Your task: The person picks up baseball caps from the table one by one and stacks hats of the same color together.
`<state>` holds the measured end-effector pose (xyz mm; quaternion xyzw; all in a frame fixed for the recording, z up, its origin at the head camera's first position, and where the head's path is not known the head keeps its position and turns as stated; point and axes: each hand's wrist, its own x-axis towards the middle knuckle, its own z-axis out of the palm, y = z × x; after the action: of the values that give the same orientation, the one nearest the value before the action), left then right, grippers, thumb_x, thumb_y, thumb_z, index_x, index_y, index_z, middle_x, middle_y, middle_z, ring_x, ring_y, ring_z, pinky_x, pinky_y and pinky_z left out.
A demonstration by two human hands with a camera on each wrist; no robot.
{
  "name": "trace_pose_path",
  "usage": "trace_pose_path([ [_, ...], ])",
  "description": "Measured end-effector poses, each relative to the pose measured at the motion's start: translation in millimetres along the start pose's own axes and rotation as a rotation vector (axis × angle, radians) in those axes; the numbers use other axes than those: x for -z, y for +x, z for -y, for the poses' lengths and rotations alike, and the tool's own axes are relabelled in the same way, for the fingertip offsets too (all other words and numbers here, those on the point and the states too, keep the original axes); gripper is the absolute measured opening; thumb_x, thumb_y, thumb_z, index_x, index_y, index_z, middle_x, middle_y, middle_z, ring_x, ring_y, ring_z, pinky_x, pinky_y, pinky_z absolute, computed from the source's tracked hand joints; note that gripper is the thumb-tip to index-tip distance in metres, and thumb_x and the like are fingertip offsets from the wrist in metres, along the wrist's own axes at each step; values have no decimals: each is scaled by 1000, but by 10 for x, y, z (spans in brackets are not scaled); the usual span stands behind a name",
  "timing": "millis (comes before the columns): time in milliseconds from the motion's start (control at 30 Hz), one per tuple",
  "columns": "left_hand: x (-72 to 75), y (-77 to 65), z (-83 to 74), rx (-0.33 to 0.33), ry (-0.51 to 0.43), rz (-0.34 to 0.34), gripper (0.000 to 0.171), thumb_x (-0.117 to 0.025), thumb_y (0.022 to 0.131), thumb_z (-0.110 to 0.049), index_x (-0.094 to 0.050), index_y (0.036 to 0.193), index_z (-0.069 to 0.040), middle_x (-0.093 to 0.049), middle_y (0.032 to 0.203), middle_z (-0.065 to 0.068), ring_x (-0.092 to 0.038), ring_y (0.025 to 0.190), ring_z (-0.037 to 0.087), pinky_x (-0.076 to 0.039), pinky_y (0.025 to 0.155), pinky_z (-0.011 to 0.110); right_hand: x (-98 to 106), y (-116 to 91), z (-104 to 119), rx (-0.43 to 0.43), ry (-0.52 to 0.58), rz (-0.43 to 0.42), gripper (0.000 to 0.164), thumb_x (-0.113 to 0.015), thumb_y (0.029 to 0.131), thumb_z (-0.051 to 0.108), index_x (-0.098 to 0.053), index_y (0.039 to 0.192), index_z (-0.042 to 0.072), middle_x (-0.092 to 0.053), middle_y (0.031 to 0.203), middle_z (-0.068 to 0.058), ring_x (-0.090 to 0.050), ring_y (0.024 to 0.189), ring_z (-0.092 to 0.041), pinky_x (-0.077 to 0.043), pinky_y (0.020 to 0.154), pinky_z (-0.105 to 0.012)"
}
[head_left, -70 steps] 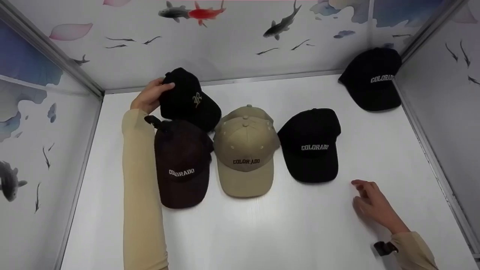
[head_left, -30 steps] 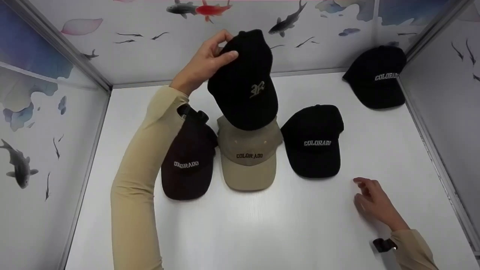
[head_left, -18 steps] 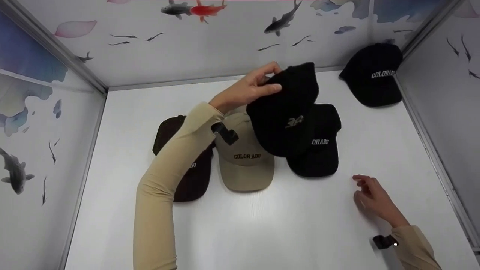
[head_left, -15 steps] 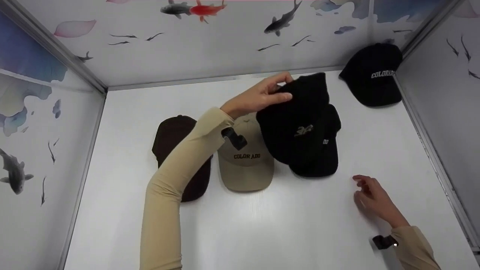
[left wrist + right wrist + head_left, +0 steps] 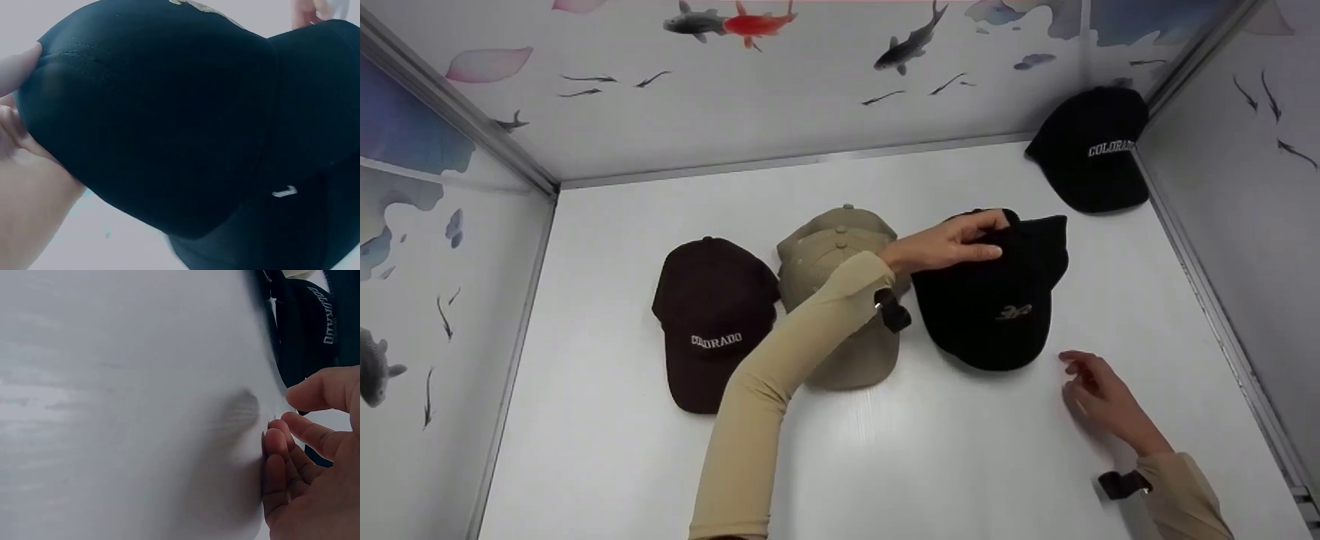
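My left hand (image 5: 949, 244) grips the crown of a black baseball cap (image 5: 994, 322) with a light embroidered emblem, thumb on the outer side. In the head view this cap overlaps the black COLORADO cap below it, hiding its lettering; the left wrist view shows part of that lower cap (image 5: 270, 236) with one white letter stroke under the held cap (image 5: 152, 124). My right hand (image 5: 1102, 401) rests on the table to the right of the two black caps, its fingers loosely bent and holding nothing. The right wrist view shows its fingers (image 5: 275, 481) against the white surface.
Two stacked beige caps (image 5: 840, 217) stand left of the black pair, partly behind my left forearm. A dark maroon COLORADO cap (image 5: 709, 292) lies farther left. Another black COLORADO cap (image 5: 1091, 150) leans in the back right corner. Printed panels (image 5: 780, 90) enclose the white table (image 5: 585, 375).
My left hand has lifted the emblem cap from behind the maroon cap and carried it right, then down over the black COLORADO cap. The right hand has stayed in place.
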<state>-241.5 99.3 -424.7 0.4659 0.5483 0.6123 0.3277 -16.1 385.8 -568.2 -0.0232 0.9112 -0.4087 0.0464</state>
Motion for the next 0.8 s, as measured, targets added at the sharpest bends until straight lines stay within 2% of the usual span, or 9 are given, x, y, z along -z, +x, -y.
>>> trace_pose_path([
  [67,-17,7,71,15,10,-13,6,-50,97,5,-46,101,2,-46,87,4,-47,78,15,-38,75,24,-13,4,3,1,7,0,37,-52,94,-4,-49,131,-2,-54,106,-12,-44,91,-6,-34,78,-11],
  [200,24,-3,330,41,11,-55,9,-49,97,3,-46,106,3,-49,95,5,-50,83,13,-41,77,24,-27,5,9,-2,18,9,39,-53,94,-5,-49,132,-1,-54,107,-11,-44,91,-6,-34,77,-11],
  [300,83,-19,514,79,62,-82,13,-49,98,0,-46,111,2,-49,101,5,-50,87,12,-41,80,24,-26,9,10,-4,15,11,39,-53,93,-5,-49,132,-1,-54,107,-11,-44,91,-8,-35,77,-12],
  [433,143,-53,588,177,256,-83,22,-47,102,-11,-44,121,0,-50,115,8,-48,100,14,-38,89,21,-18,19,3,-10,8,1,40,-56,93,-4,-50,132,-1,-53,106,-11,-43,89,-9,-34,76,-12],
  [567,175,-103,583,353,480,-95,34,-43,105,-20,-39,132,-1,-45,136,15,-44,122,19,-32,99,20,-15,19,-4,-27,15,0,39,-56,93,-3,-50,131,-2,-52,105,-11,-42,88,-10,-33,76,-13],
  [667,180,-134,574,469,599,-137,35,-43,105,-21,-39,134,-1,-47,138,18,-47,124,25,-35,100,24,-16,10,-3,-37,24,1,39,-56,93,-3,-50,131,-3,-52,106,-12,-42,89,-10,-33,76,-13],
  [800,163,-131,570,494,721,-205,33,-45,104,-21,-44,130,0,-52,129,20,-52,115,28,-39,95,29,-25,4,-5,-30,35,-9,39,-56,93,-4,-50,131,-3,-52,106,-12,-42,89,-10,-33,76,-13],
])
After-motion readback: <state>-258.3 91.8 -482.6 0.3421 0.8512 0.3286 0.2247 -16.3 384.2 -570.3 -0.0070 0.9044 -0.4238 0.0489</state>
